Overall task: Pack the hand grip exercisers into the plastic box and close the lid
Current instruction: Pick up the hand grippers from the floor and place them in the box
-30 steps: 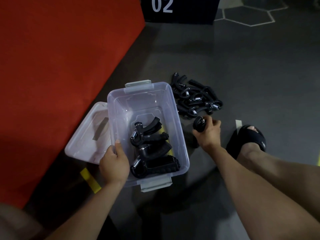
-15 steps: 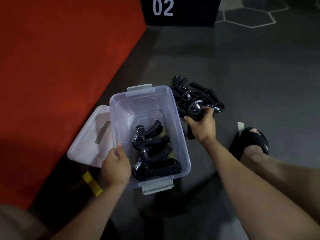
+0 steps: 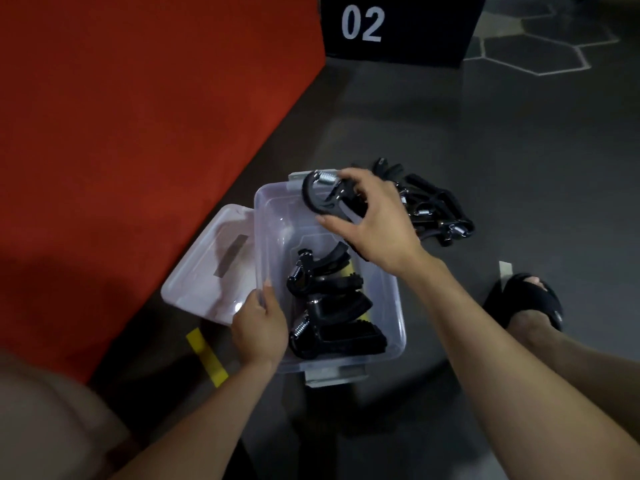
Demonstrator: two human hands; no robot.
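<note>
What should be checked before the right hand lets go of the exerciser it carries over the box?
1. Grip: right hand holds the carried exerciser - ok.
2. Position: exerciser is over the far end of the box, near its rim - cannot tell if fully inside.
3. Box steadied: left hand grips the near-left rim - ok.
4. Room: far half is free; packed exercisers fill the near half - ok.
5. Lid is off, lying left of the box - ok.
6. Pile remains on the floor - not ok for closing.

one plastic box (image 3: pixel 273 216), one lid (image 3: pixel 207 271), two hands (image 3: pixel 372 220)
</note>
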